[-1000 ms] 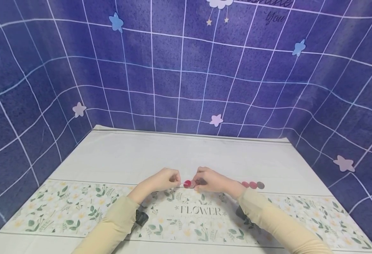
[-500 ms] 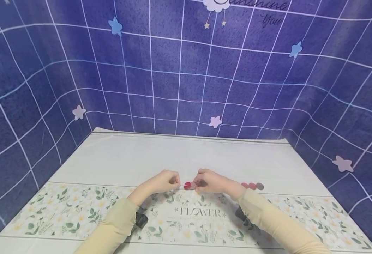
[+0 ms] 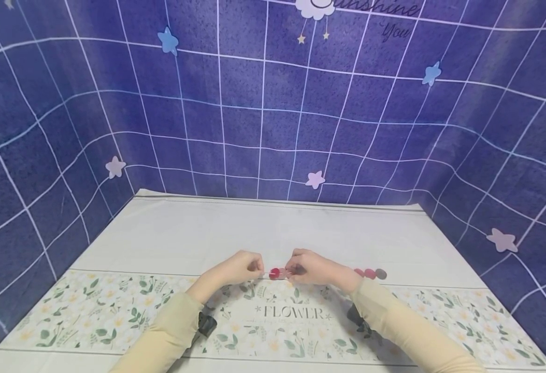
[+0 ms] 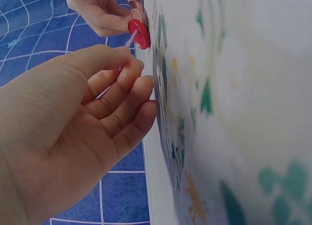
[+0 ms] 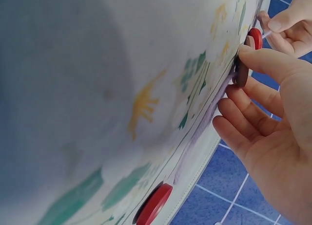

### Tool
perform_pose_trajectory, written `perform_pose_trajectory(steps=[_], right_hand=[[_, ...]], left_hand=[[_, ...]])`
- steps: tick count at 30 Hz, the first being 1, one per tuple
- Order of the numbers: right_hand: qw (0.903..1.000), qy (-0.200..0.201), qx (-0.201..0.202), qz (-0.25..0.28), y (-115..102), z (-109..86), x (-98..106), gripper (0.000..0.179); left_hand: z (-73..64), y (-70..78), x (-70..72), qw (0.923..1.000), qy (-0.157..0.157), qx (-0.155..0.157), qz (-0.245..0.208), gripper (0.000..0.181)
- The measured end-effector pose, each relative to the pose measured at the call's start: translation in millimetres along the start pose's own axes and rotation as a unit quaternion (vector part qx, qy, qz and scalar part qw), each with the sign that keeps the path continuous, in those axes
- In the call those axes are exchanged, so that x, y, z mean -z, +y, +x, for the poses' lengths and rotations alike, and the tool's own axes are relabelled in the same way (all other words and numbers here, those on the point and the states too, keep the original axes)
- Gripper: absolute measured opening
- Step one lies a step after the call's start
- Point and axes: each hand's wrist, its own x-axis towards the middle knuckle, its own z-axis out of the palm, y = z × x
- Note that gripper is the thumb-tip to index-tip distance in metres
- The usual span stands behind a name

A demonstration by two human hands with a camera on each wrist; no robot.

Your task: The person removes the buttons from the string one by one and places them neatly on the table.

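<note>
My left hand [image 3: 242, 267] pinches a thin pale lilac cord [image 4: 130, 39] between thumb and index finger, its other fingers loosely bent. Threaded on that cord, a bright red button [image 4: 139, 34] stands on edge in the gap between the hands. Behind it sits a pinkish button [image 3: 282, 272], partly covered by my right hand [image 3: 312, 267]. In the right wrist view, thumb and index finger pinch a dark brown button [image 5: 241, 73]. From there the thicker lilac tail of the cord [image 5: 200, 127] trails along the tablecloth.
To the right on the cloth, partly behind the right forearm, lie two red buttons [image 3: 370, 273] and a grey-brown button [image 3: 381, 274]. The flower-printed tablecloth [image 3: 291, 336] covers the table. Blue gridded curtain fabric [image 3: 273, 129] encloses the back and sides.
Both hands keep nearly the same place and grip around the cord and buttons. The head view has tilted slightly upward, so the scene appears a little lower.
</note>
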Motion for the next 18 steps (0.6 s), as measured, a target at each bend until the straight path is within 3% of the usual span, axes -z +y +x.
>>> perform_pose_trajectory(steps=[11,18], right_hand=[[0.9999,0.002,-0.007,0.009,1.4,-2.8,1.4,0.018],[0.9999,0.012,0.001,0.004,4.5,-3.2,1.5,0.017]], left_hand=[[-3.5,0.8,0.1,0.9999,0.006,-0.014,-0.006,0.007],[-0.5,0.8,0.9,1.0,-0.002,0.001,-0.005,0.007]])
